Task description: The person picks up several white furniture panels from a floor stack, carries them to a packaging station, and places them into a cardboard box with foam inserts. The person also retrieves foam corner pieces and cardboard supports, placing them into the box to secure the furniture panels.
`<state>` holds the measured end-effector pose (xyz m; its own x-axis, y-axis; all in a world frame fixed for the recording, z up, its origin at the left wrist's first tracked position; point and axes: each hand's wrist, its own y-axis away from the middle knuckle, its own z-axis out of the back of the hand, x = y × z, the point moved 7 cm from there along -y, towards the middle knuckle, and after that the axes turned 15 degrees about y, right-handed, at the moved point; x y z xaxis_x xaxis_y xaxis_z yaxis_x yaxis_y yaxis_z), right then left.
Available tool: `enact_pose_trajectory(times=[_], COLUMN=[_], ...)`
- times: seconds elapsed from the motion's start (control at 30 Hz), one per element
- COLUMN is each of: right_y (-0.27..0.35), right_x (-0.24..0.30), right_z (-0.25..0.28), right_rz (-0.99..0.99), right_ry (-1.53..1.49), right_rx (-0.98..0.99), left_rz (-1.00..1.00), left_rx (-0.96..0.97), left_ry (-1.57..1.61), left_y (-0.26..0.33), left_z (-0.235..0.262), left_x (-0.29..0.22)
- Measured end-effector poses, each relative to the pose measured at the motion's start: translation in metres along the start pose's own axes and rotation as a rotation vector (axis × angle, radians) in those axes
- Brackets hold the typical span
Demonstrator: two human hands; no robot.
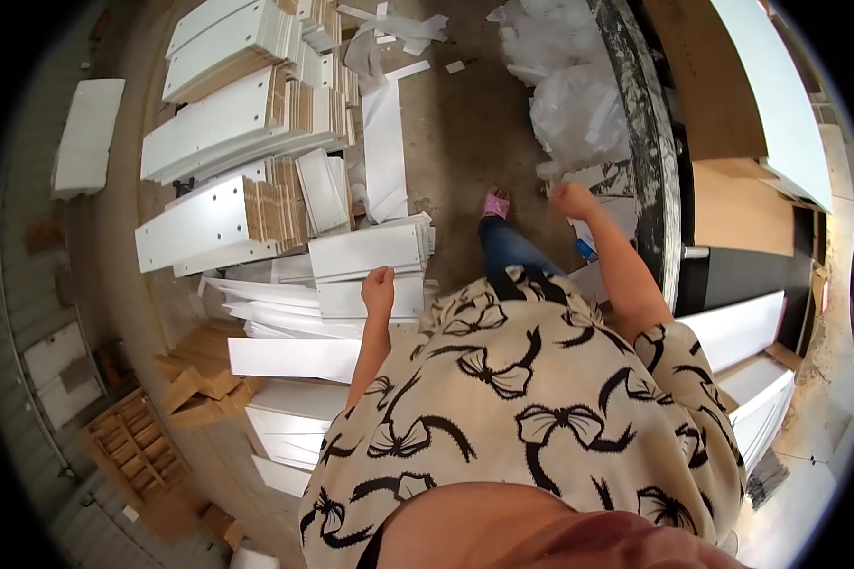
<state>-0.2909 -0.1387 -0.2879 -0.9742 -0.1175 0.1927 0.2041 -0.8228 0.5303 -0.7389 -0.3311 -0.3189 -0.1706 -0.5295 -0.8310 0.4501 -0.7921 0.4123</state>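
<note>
My left hand (380, 292) is curled into a loose fist in front of a short stack of white boards (365, 254); I see nothing in it. On the right, my right hand (573, 201) is also closed, with nothing showing between the fingers. It hangs over the floor near a heap of clear plastic wrap (584, 119). White sheets of paper or foam (275, 308) lie layered left of my left hand. Beyond them stand tall stacks of white drilled panels (204, 223) with brown edges.
A workbench with a worn black-and-white edge (657, 190) runs along my right, bearing brown cardboard (740, 204) and white panels (745, 332). A white paper strip (383, 152) lies on the concrete floor (465, 114) ahead. Cardboard boxes (199, 375) and a wooden pallet (138, 441) are at the left.
</note>
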Motion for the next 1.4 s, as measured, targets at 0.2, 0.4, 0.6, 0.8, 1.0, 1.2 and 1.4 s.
enact_pose_trajectory(times=[0.2, 0.4, 0.6, 0.8, 1.0, 1.2, 1.4], right_y=[-0.101, -0.187, -0.230, -0.271, -0.283, -0.315, -0.548], right_x=[-0.091, -0.202, -0.293, -0.288, -0.266, -0.199, -0.063], right_z=[0.056, 0.083, 0.020, 0.026, 0.082, 0.178, 0.258], right_rz=[-0.272, -0.841, -1.219, -1.368, -1.394, -1.039, -0.536], right_ry=[-0.137, -0.275, -0.154, -0.074, 0.032, 0.393, -1.277], right_rx=[-0.178, -0.396, -0.255, 0.052, 0.202, -0.308, 0.088], left_rz=[0.053, -0.030, 0.086, 0.183, 0.234, 0.392, 0.581], left_rx=[0.242, 0.233, 0.431, 0.399, 0.445, 0.881, 1.123], left_ry=[-0.393, -0.197, -0.240, -0.285, -0.174, 0.230, 0.504], left_y=[-0.059, -0.175, -0.301, -0.466, -0.582, -0.554, -0.528], left_z=[-0.050, -0.102, -0.174, -0.193, -0.278, -0.444, -0.532], left_x=[-0.060, -0.169, -0.215, -0.226, -0.272, -0.332, -0.378])
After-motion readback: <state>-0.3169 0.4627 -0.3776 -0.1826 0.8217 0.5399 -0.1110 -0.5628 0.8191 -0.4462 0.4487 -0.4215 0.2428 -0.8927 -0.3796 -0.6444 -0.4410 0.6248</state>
